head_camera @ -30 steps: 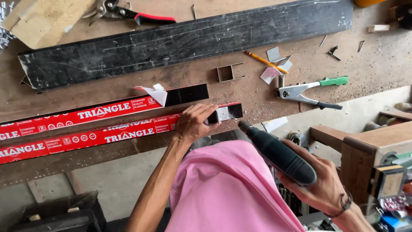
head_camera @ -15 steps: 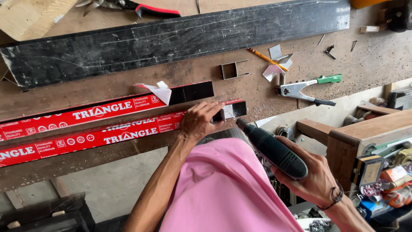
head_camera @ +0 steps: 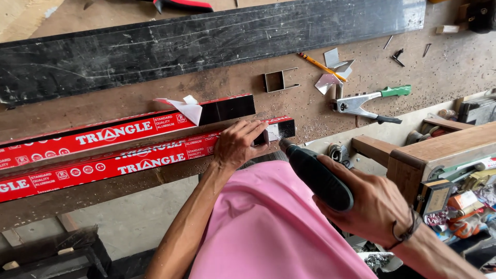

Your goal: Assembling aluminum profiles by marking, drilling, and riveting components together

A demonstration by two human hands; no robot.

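My left hand [head_camera: 238, 143] presses down on the right end of the nearer aluminium bar [head_camera: 129, 164], which is wrapped in red protective film with its black end bare. A second red-filmed bar [head_camera: 103, 135] lies parallel just behind it, its film peeled back in a white curl. My right hand [head_camera: 373, 202] grips a dark power drill [head_camera: 316, 175]. The drill's tip points at the nearer bar's end, close to my left fingers.
A long black panel [head_camera: 206, 44] lies across the back of the wooden workbench [head_camera: 454, 67]. A green-handled rivet tool [head_camera: 369, 101], a pencil [head_camera: 320, 65], metal offcuts, a small channel piece [head_camera: 276, 81] and screws are scattered at the right. A wooden frame and tool clutter stand at lower right.
The drill in my right hand has moved up and closer to the nearer bar's end. My left hand has stayed on the bar.
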